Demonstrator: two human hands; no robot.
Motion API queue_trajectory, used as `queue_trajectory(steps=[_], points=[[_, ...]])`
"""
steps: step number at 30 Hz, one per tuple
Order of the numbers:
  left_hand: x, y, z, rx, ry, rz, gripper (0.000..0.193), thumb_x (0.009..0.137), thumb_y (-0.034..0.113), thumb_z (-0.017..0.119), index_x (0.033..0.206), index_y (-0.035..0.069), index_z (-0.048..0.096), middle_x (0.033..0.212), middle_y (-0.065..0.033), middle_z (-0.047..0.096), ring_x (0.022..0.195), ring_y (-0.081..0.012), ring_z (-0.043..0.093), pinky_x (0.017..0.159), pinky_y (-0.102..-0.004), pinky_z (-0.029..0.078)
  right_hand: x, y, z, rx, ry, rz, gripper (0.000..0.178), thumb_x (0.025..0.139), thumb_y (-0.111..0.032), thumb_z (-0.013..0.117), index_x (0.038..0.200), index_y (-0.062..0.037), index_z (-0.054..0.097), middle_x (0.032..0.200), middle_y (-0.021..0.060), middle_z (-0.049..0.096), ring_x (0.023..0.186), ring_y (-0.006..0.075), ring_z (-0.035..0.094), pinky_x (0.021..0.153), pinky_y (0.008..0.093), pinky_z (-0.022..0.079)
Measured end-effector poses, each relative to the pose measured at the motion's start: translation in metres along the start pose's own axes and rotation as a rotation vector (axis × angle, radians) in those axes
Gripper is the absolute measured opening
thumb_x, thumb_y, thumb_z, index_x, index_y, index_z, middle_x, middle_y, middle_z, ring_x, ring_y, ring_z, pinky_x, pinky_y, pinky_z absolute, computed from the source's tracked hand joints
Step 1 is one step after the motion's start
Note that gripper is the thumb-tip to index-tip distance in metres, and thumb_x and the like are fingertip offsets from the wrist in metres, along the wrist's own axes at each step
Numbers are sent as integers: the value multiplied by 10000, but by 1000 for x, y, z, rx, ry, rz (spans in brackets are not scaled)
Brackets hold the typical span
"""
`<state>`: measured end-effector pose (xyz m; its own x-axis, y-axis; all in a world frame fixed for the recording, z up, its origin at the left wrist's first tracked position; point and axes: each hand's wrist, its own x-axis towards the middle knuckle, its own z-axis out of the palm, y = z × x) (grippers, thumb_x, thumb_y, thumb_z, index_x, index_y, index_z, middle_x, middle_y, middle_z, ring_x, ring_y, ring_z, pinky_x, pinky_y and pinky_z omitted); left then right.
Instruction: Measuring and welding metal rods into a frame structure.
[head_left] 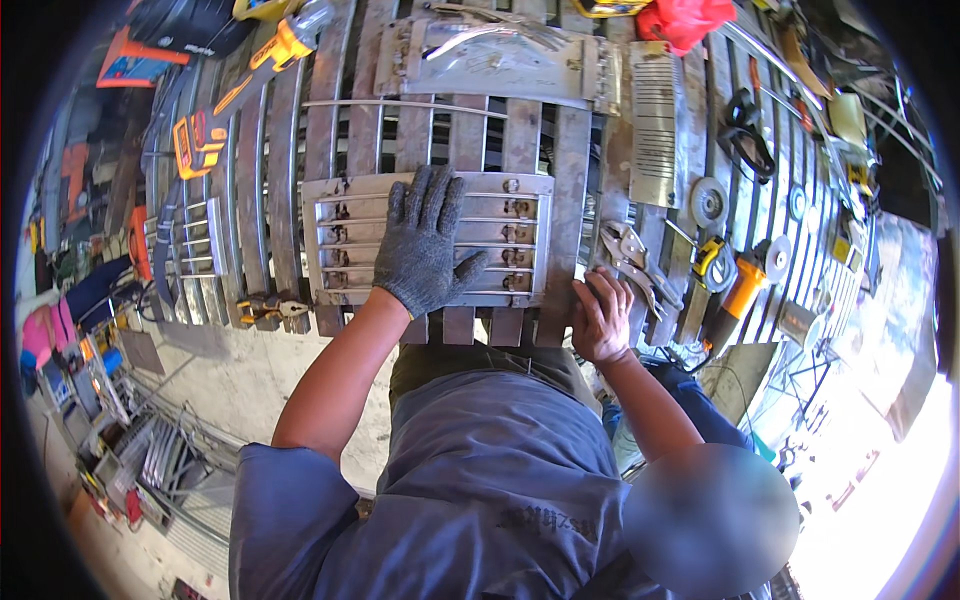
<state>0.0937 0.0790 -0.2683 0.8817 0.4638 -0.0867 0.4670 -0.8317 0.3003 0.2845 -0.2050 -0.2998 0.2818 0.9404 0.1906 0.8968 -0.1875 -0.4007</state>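
My left hand (424,248), in a grey knit glove, lies flat with its fingers stretched over a rectangular metal frame (530,186). Several thin rods run across that frame, with dark weld marks at their ends, and the glove hides part of its middle. At the bench's near edge, my bare right hand (602,314) rests with fingers apart and slightly bent. Just beyond its fingertips lie locking pliers (628,254); whether the fingers touch them I cannot tell.
The slatted metal bench (570,140) also carries a slotted plate (655,130), a tape measure (714,265), an orange-handled angle grinder (744,290) and a grinding disc (709,203). Towards the far left sits a yellow power tool (285,45). A larger metal plate (500,65) lies beyond the frame.
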Motion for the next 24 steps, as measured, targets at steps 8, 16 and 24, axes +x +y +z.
queue_trajectory(steps=[8,16,24], points=[[-4,-2,-3,-23,3,16,1100,866,699,628,1618,-28,286,1668,-256,289,1576,-442,209,1259,-662,114,-1,4,3,23,-1,-11,491,803,13,619,1283,-76,658,1311,150,620,1310,378,562,1098,562,389],[-24,-4,-13,26,-119,177,1201,743,727,736,1620,21,317,1677,-234,260,1591,-435,154,1273,-650,90,1,5,5,18,-2,-24,451,816,12,612,1260,-57,663,1286,140,632,1299,373,563,1104,544,390],[-42,-15,0,91,-7,143,1118,785,755,689,1609,70,369,1511,-216,466,1423,-412,405,1247,-607,219,0,6,7,6,-2,0,467,802,-37,626,1263,-92,669,1306,111,623,1328,345,547,1113,538,366]])
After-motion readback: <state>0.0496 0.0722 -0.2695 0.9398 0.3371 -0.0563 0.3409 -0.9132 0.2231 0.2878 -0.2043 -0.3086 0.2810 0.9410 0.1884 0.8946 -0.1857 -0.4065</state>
